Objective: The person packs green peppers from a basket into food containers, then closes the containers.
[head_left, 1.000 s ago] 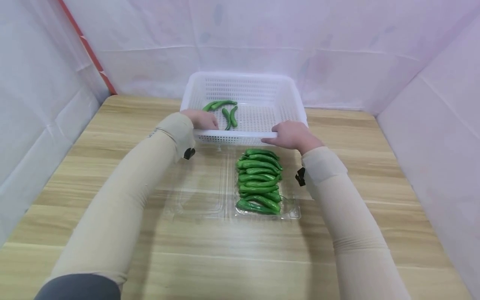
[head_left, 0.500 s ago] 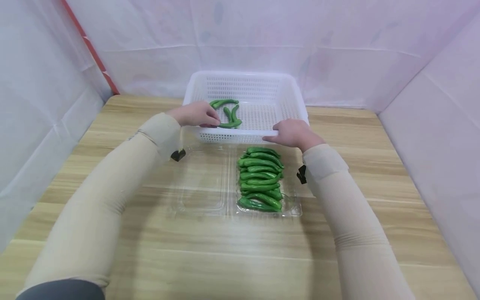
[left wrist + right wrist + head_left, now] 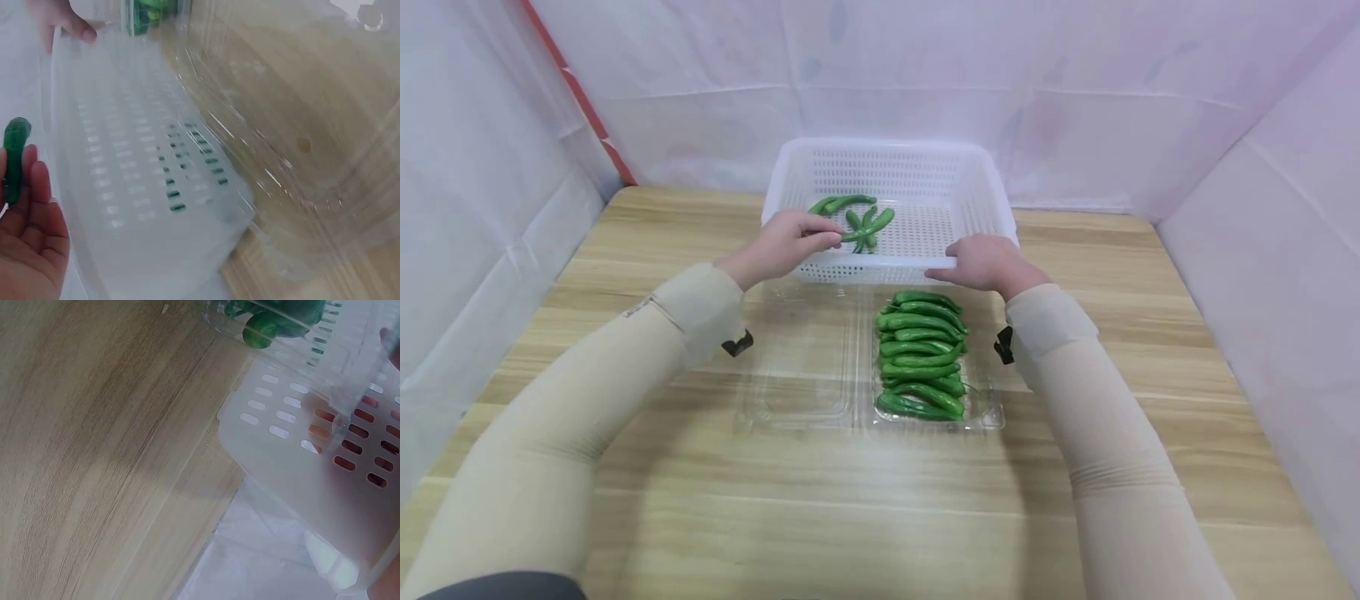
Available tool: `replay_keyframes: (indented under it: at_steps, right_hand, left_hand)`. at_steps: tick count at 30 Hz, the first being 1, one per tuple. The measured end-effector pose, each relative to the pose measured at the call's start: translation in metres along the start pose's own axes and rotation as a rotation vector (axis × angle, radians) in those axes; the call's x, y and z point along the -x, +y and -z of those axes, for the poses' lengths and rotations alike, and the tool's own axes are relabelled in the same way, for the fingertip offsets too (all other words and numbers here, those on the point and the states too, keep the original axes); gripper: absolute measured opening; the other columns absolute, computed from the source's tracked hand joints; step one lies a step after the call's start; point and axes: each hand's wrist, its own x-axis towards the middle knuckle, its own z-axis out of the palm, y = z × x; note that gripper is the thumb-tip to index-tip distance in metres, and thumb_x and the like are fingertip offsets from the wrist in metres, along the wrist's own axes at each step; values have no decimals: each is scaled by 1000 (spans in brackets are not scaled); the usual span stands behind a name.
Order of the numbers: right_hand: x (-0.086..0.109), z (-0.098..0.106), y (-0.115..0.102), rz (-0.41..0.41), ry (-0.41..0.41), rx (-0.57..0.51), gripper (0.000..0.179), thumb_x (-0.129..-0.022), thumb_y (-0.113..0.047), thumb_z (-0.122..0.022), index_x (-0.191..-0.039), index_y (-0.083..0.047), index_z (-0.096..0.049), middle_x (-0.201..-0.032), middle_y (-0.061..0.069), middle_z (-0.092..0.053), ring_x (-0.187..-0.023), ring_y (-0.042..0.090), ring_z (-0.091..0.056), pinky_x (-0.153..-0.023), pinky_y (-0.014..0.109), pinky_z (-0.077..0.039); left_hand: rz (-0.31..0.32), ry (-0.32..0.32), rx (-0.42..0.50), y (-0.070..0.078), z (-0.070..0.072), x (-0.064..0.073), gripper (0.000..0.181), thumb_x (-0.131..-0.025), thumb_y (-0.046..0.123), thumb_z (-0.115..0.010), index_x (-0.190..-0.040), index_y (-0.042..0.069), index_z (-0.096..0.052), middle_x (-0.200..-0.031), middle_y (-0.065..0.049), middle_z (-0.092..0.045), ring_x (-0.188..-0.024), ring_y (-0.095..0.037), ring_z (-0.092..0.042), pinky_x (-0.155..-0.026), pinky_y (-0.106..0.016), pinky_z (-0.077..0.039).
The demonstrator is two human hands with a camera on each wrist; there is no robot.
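Observation:
My left hand (image 3: 790, 242) pinches one end of a green chili pepper (image 3: 877, 224) between thumb and fingers, above the near left rim of the white plastic basket (image 3: 895, 261). In the left wrist view the held pepper (image 3: 15, 159) stands up from the fingertips. Several other green peppers (image 3: 848, 200) lie on the left of the basket's floor. My right hand (image 3: 985, 263) grips the basket's near rim at its right end, fingers over the inside. In front of the basket, a clear plastic clamshell box (image 3: 808, 362) lies opened flat, its right half holding a stacked row of peppers (image 3: 921, 354).
All of this stands on a wood-grain table (image 3: 880, 508). White sheeting (image 3: 910, 75) forms walls at the back and both sides, with a red strip (image 3: 580, 96) at the back left. The basket sits near the back edge, directly behind the clamshell.
My left hand has come up out of the basket and moved a little left and toward me, with a pepper now pinched in it. The right hand has kept its hold on the rim.

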Motion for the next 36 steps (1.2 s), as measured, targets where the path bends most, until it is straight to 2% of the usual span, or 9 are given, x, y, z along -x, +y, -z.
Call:
replay_keyframes:
  at_steps: [3,5,8,11,15,20,26,29,36]
  right_hand:
    - [1,0,-1,-2,-7,-4,58,-87,-62,-46,-96,-7,-62,-85,10,-60,-77,25,-56,-68,43,-44]
    - [1,1,-1,-6,-10,0,58,-87,-62,-45,-97,-7,-62,-88,11,-61,-80,27,-57,-69,44,-45]
    - [2,3,-2,0,3,12,56,-87,-61,-45,-91,-8,-61,-83,10,-60,-77,26,-57,-65,42,-44]
    - [2,3,-2,1,6,16,54,-87,-62,-44,-78,-10,-54,-70,7,-53,-66,23,-51,-58,37,-40]
    - [2,3,-3,-11,-4,11,55,-86,-64,-45,-82,-11,-56,-71,6,-54,-67,22,-51,-59,37,-40]
    - [1,2,-4,-10,-1,10,55,-86,-64,-45,-82,-10,-57,-74,7,-56,-69,23,-52,-61,38,-41]
    - [2,3,-6,-10,-7,15,57,-86,-65,-44,-86,-10,-59,-77,7,-58,-71,23,-53,-63,39,-43]
    - [2,3,-7,-9,-1,18,54,-86,-63,-45,-83,-11,-57,-74,7,-56,-69,23,-52,-61,38,-41]
    - [1,3,-7,-13,-8,20,57,-86,-65,-44,-88,-10,-59,-78,7,-58,-72,23,-53,-63,39,-43]
  left_hand:
    - [-103,6,2,7,-7,7,24,-94,14,-56,-112,2,-67,-103,-10,-67,-81,-25,-58,-72,-29,-46]
    - [-184,-14,-13,13,-14,12,22,-93,13,-58,-110,3,-67,-98,-8,-68,-74,-22,-55,-68,-29,-45]
    - [-278,-62,-34,22,-28,19,21,-91,12,-60,-108,3,-68,-99,-7,-68,-80,-15,-58,-73,-29,-48]
    - [-334,-127,-53,27,-44,26,20,-91,11,-60,-107,4,-69,-101,-6,-68,-89,-13,-61,-78,-28,-49]
    - [-406,-207,-80,33,-62,33,18,-91,12,-60,-105,5,-70,-102,-5,-68,-92,-12,-62,-82,-25,-47]
    - [-444,-298,-136,35,-78,39,19,-92,14,-59,-105,5,-70,-102,-2,-68,-96,-11,-61,-86,-22,-45]
    - [-527,-372,-361,43,-94,46,22,-94,21,-57,-107,9,-70,-103,0,-68,-99,-13,-59,-91,-25,-43]
    - [-568,-374,-430,46,-102,48,22,-94,21,-57,-106,10,-70,-102,0,-68,-98,-14,-59,-90,-26,-43]
    - [-575,-336,-509,42,-113,49,21,-93,25,-59,-103,13,-73,-92,3,-55,-86,-12,-50,-74,-23,-43]
